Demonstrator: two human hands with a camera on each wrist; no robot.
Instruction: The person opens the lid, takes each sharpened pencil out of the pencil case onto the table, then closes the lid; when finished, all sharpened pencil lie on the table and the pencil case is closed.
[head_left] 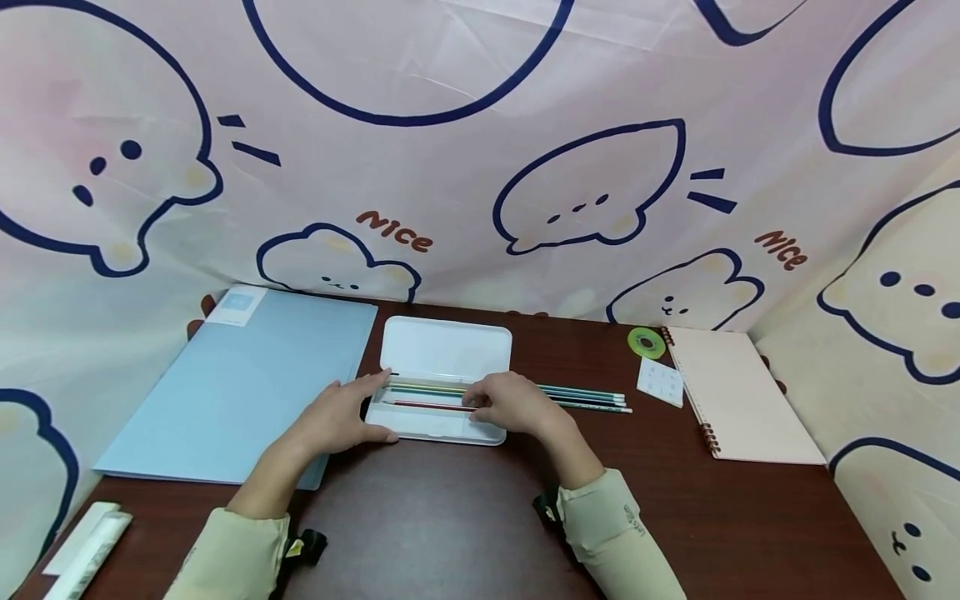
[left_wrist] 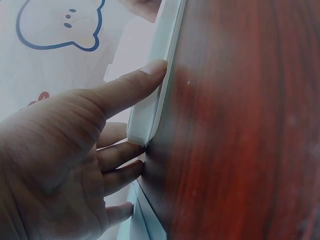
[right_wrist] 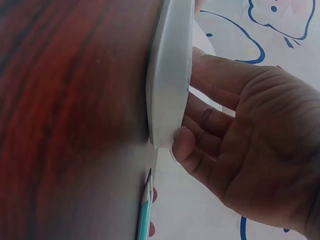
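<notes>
Nearest the body, left hand (head_left: 341, 417) braces the left end of the open white pencil case (head_left: 438, 427) at table (head_left: 450, 517) centre: thumb along the near rim, fingers straight and slightly spread over the tray edge. Right hand (head_left: 510, 404) is curled over the tray's right half, apparently pinching the red pencil (head_left: 427, 406), though the exact contact is hidden. My read: keep that brace firm, feed each pencil in flat and parallel, tips aligned; behind, the green pencils (head_left: 585, 398) overhang the case's right end onto the table, lid (head_left: 447, 348) open behind.
</notes>
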